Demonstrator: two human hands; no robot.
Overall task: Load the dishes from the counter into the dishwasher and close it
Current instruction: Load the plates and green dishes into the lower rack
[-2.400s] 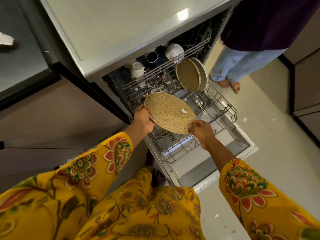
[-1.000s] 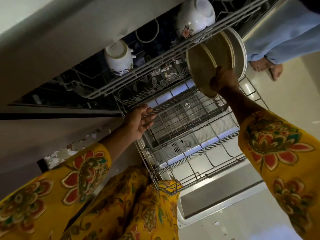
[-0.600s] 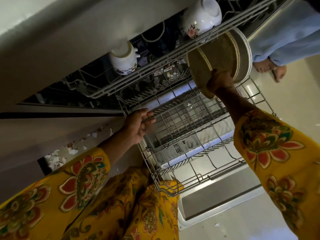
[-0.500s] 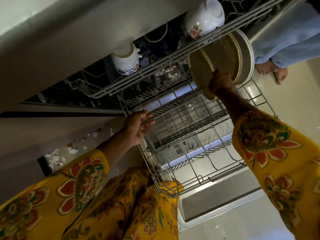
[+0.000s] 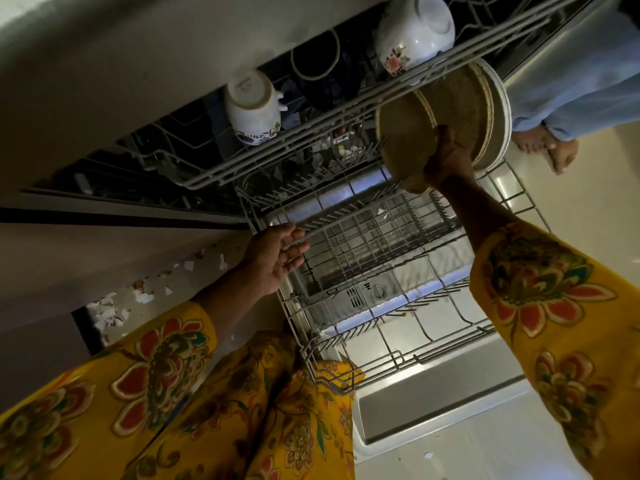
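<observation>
Standing a speckled plate (image 5: 405,133) on edge at the lower rack's (image 5: 381,237) far right, my right hand (image 5: 446,159) grips its rim; my left hand (image 5: 277,252), fingers released, rests on the near-left rack wire.

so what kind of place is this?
Most likely a home kitchen: an open dishwasher with its lower rack pulled out, cups on the upper rack, a countertop above.

The right hand's (image 5: 448,161) fingers hide behind the speckled plate (image 5: 405,133); a bystander (image 5: 571,81) is cut off above the knees.
</observation>
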